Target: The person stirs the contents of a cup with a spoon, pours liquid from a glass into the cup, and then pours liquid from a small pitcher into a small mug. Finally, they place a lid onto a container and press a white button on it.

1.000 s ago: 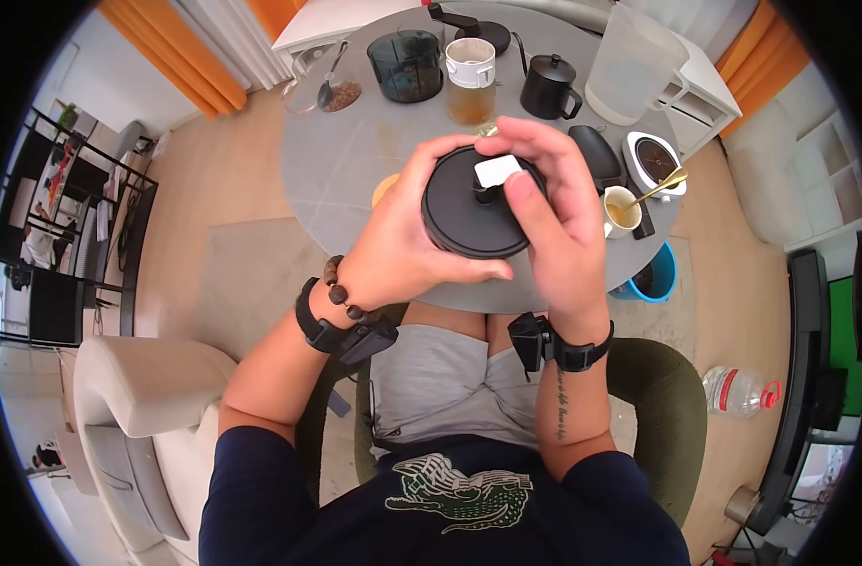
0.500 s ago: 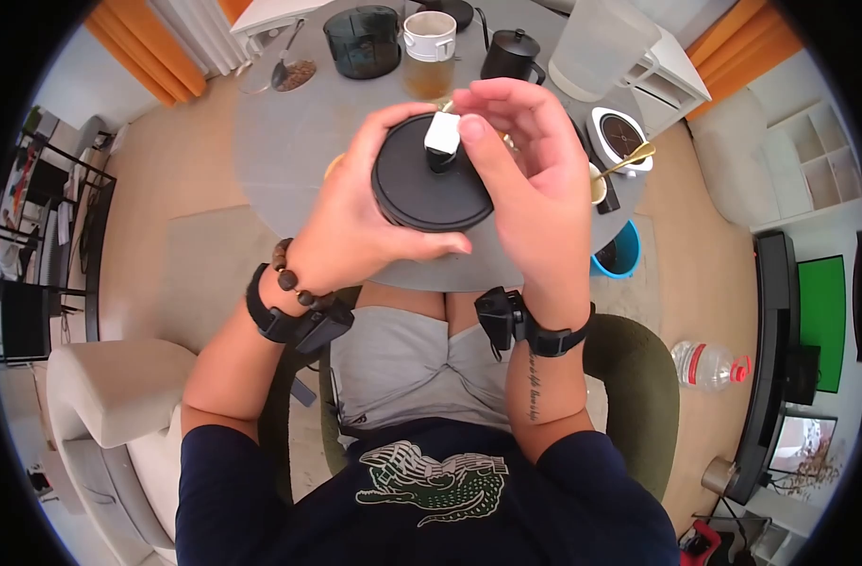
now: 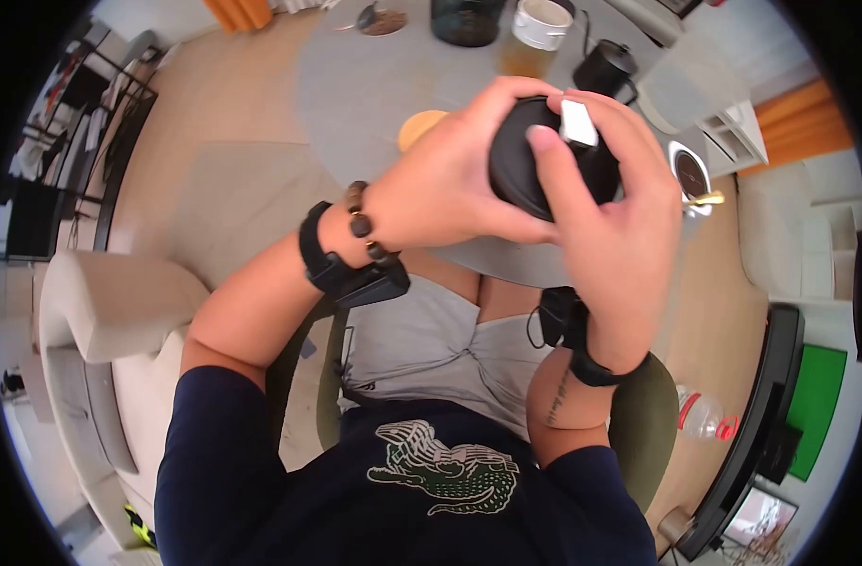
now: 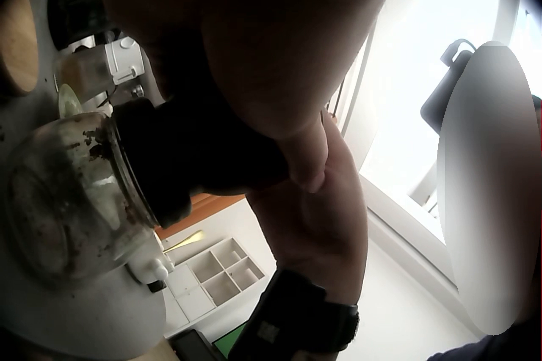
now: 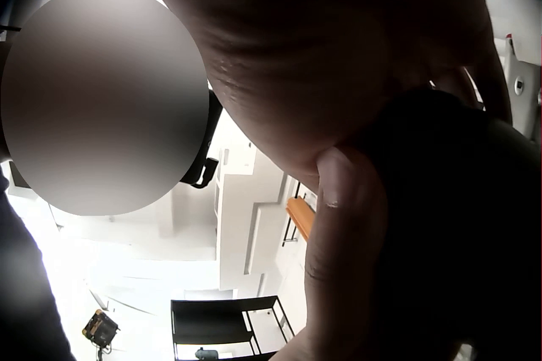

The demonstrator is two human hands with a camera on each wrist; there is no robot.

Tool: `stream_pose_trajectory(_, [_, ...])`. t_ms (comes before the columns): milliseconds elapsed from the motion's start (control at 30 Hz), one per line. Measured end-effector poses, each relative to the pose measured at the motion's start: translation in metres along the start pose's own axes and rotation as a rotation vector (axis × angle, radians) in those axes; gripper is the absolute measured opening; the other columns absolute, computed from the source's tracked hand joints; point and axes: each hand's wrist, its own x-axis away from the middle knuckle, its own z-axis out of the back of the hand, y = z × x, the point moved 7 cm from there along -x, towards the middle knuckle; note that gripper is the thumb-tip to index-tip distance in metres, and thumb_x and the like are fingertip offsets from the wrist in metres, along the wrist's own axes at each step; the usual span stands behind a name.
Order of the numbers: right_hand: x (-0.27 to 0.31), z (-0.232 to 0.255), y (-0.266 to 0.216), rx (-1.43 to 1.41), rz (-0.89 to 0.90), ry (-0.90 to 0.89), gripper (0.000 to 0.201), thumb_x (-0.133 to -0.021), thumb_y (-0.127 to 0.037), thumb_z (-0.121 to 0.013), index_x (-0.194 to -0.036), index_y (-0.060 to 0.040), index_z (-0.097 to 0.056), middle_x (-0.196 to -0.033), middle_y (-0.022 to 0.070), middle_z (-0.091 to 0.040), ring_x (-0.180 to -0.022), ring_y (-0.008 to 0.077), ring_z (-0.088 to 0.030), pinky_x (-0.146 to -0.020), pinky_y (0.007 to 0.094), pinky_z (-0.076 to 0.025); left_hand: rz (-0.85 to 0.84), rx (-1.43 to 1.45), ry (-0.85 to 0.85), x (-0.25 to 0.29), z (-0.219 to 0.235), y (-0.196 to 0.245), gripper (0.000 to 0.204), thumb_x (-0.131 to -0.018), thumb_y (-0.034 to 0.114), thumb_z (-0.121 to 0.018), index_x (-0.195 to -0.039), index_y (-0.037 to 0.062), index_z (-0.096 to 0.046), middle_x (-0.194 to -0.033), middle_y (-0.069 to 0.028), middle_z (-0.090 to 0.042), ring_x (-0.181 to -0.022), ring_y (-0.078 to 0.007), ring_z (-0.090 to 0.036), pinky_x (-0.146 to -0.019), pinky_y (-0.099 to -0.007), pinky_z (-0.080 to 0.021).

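Observation:
Raised over the table's near side is a jar with a black lid (image 3: 518, 162) and a clear glass body (image 4: 63, 200). Dark crumbs cling inside the glass, seen in the left wrist view. My left hand (image 3: 450, 179) curls around the lid's left side, its thumb along the near edge. From the right, my right hand (image 3: 629, 217) grips the top, with its thumb on the lid and fingers around the far side. A white tab (image 3: 576, 124) on top shows between that thumb and the fingers. In the head view, the hands and lid hide the glass.
On the grey table (image 3: 351, 108) are a round wooden piece (image 3: 419, 130), a white-topped cup of amber liquid (image 3: 533, 47), a black pot (image 3: 605, 71) and a clear pitcher (image 3: 690, 90). A gold spoon (image 3: 706, 199) sticks out at right. A plastic bottle (image 3: 704, 415) lies on the floor.
The head view has turned and the jar now appears farther right and more tilted. My right hand has moved farther over the lid, its fingers closing in beside the white tab.

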Motion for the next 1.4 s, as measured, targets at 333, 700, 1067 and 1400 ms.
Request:
stream_pose_trajectory(333, [-0.007, -0.015, 0.014, -0.24, 0.097, -0.208, 0.033, -0.099, 0.001, -0.071, -0.13, -0.0031, -0.08, -0.158, 0.018, -0.066, -0.143, 0.0297, -0.065, -0.12, 0.0405, -0.049, -0.072, -0.106, 0.011, 0.001, 0.001, 0.0, 0.11, -0.069, 0.037, -0.109, -0.154, 0.0016, -0.048, -0.134, -0.0216, -0.073, -0.121, -0.036, -0.077, -0.1, -0.0435, -0.063])
stream_pose_trajectory(700, [-0.008, -0.018, 0.019, -0.498, 0.028, -0.182, 0.051, -0.096, 0.004, -0.073, -0.145, -0.0056, -0.073, -0.15, 0.0151, -0.07, -0.139, 0.0249, -0.066, -0.116, 0.0387, -0.054, -0.049, -0.065, -0.013, 0.0, -0.001, 0.004, 0.114, -0.068, 0.03, -0.111, -0.158, 0.0029, -0.046, -0.142, -0.0166, -0.07, -0.13, -0.0302, -0.073, -0.107, -0.043, -0.062])
stream_pose_trajectory(1067, [-0.001, -0.013, 0.013, -0.474, -0.144, -0.282, 0.085, -0.092, -0.003, -0.084, -0.17, -0.005, -0.05, -0.164, 0.0166, -0.061, -0.15, 0.0268, -0.059, -0.126, 0.0408, -0.047, -0.046, -0.164, -0.045, -0.008, 0.028, 0.02, 0.125, -0.067, 0.041, -0.111, -0.167, 0.0072, -0.045, -0.151, -0.0146, -0.064, -0.145, -0.0326, -0.062, -0.122, -0.0475, -0.051])
stream_pose_trajectory(1400, [-0.003, -0.014, 0.017, -0.431, -0.163, -0.298, 0.099, -0.081, -0.014, -0.094, -0.17, -0.0079, -0.052, -0.145, 0.0128, -0.069, -0.139, 0.0265, -0.063, -0.124, 0.0408, -0.046, -0.177, -0.348, -0.1, -0.007, 0.024, 0.034, 0.098, -0.064, 0.036, -0.112, -0.147, 0.0082, -0.068, -0.147, -0.0107, -0.066, -0.135, -0.0329, -0.066, -0.117, -0.0457, -0.054])
